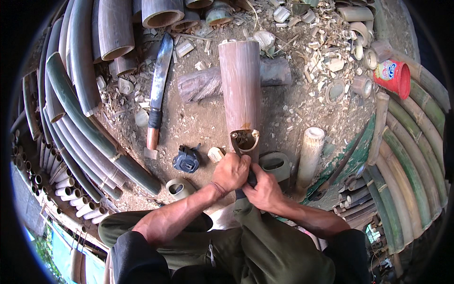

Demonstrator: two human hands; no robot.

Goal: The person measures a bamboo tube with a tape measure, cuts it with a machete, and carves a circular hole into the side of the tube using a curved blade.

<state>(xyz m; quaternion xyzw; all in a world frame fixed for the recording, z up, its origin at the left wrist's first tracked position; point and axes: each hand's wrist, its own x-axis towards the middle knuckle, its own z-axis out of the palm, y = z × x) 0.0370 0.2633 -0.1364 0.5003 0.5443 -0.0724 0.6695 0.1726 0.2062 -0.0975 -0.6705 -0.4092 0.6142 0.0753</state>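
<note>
A wide bamboo tube points away from me, its far part lying across a short rough log. Near its close end is a cut notch with two rounded pale corners. At that notch I hold a knife; its dark handle shows between my hands and a thin blade reaches the notch's left side. My left hand is closed at the front of the knife, against the tube's near end. My right hand wraps the handle behind it. The fingers' undersides are hidden.
Left of the tube lie a machete and a dark tape measure. Cut bamboo pieces and an upright bamboo piece stand close by. Wood chips and a red can are at right. Bamboo poles line both sides.
</note>
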